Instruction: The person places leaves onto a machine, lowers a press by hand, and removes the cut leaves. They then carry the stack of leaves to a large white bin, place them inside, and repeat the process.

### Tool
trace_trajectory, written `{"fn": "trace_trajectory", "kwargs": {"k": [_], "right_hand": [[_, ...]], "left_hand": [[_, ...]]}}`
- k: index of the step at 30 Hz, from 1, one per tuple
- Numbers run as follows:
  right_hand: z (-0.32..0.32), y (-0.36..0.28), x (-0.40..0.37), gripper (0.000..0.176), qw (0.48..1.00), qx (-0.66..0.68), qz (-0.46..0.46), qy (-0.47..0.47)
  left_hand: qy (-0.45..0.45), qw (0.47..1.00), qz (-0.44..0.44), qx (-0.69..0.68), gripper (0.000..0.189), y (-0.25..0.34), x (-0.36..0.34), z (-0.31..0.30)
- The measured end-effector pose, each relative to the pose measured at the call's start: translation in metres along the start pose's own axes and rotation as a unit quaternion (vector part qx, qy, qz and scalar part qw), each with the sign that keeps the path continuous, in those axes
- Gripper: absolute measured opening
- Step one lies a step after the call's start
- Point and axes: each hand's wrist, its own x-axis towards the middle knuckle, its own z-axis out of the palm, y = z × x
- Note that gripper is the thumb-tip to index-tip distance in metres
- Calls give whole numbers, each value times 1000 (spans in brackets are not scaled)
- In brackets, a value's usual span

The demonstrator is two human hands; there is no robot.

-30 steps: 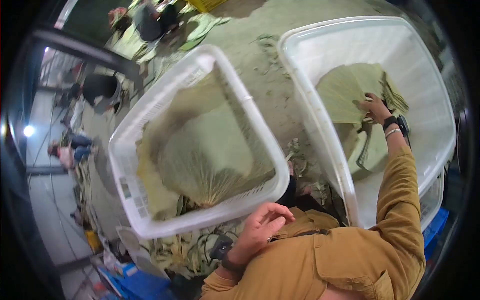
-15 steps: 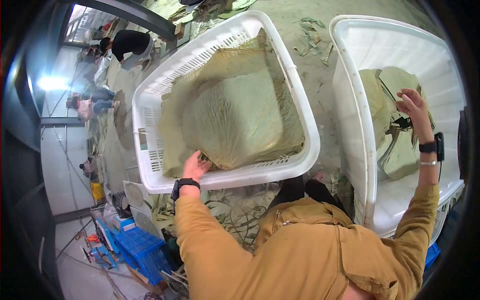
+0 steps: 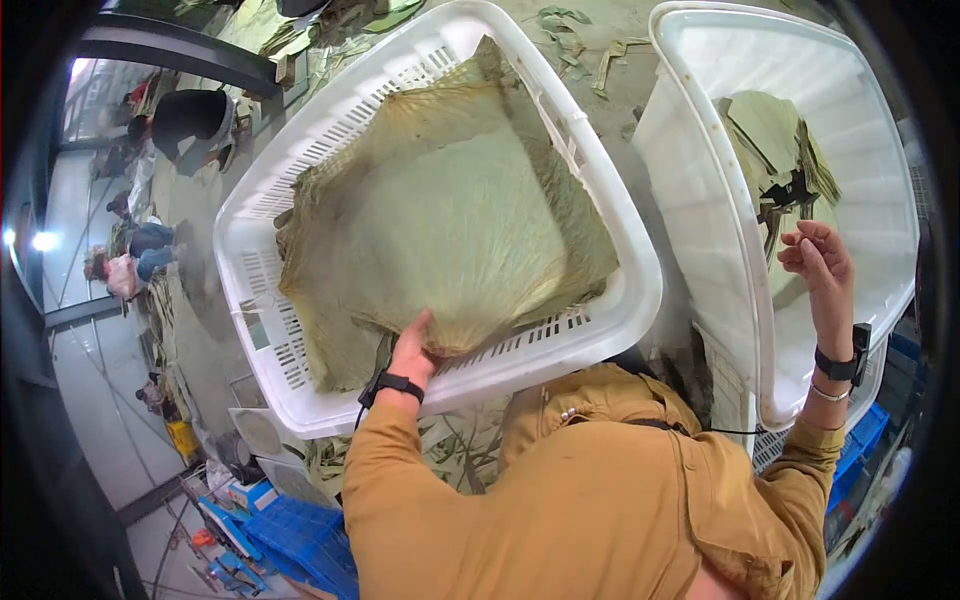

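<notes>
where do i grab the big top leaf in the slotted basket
Grip the top leaf at its near edge, reaching over the near rim of the slotted basket, where the left hand is. It lies flat and wide; that edge seems free for fingers underneath.

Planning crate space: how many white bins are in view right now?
2. A slotted basket of large leaves at the left hand; a smooth tub of folded leaves by the right hand. Another may hide under the tub.
</notes>
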Motion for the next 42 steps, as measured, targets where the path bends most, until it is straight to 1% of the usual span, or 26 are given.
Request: {"fn": "trace_trajectory", "kwargs": {"k": [4,6,7,8,10,11,12,14,16,18,19,20,21,22,24,25,27,28,30,32,33,34,36,39,40,42], "right_hand": [[24,-11,-13,22,1000,5,-11,-1],[37,-18,-17,22,999,20,-24,-12],[45,-22,-20,21,999,29,-21,-18],[54,-26,-22,21,999,27,-22,-20],[73,-34,-28,19,999,18,-13,-44],[85,-40,-33,18,998,26,-23,-60],[94,-41,-36,18,997,23,-22,-72],[111,-42,-47,18,993,29,-9,-112],[133,-46,-63,18,983,71,17,-166],[154,-44,-78,19,954,96,21,-283],[167,-42,-83,20,934,109,29,-338],[180,-40,-88,20,910,122,39,-395],[192,-38,-89,19,901,61,-9,-429],[203,-37,-88,19,884,-2,-58,-464],[221,-31,-96,18,884,0,-48,-466],[226,-27,-100,19,897,41,-29,-438],[226,-17,-109,18,909,103,0,-404],[221,-8,-114,18,910,104,-5,-401],[208,10,-125,16,920,125,50,-369],[192,18,-142,16,926,126,47,-353],[186,21,-145,16,932,130,44,-336],[179,23,-147,16,934,134,38,-330],[169,29,-160,16,942,142,97,-287],[163,41,-168,16,949,164,107,-247],[163,45,-168,15,954,171,104,-224],[167,49,-168,16,953,175,113,-220]], "left_hand": [[-8,999,-26,-40,48,15,-37,10],[12,999,27,-41,43,26,-88,41],[9,998,47,-45,35,32,-101,48],[8,998,47,-48,35,37,-98,43],[-136,980,128,-73,29,47,-96,41],[-114,981,144,-67,20,50,-105,51],[-116,980,144,-69,20,56,-115,60],[-118,988,98,-30,15,64,-123,69],[-124,987,99,-23,9,73,-123,58],[-319,936,153,5,12,80,-129,54],[-228,951,199,-70,16,71,-153,77],[-238,949,198,-63,16,78,-156,78],[-296,927,219,-68,20,86,-161,72],[-318,916,224,-99,22,90,-157,69],[-342,900,238,-130,23,96,-139,53],[-351,911,190,-106,17,98,-120,42],[-240,956,166,-29,14,85,-116,43],[-117,975,190,21,17,67,-119,49],[-48,985,163,21,23,51,-28,12],[45,989,119,76,29,25,9,-10],[18,971,169,168,31,21,25,-22],[-11,992,115,52,29,26,55,-26],[36,987,129,89,30,29,34,-9],[80,975,167,126,22,29,-29,25],[13,966,246,84,21,30,-37,30],[-51,967,247,42,20,60,-66,46]]}}
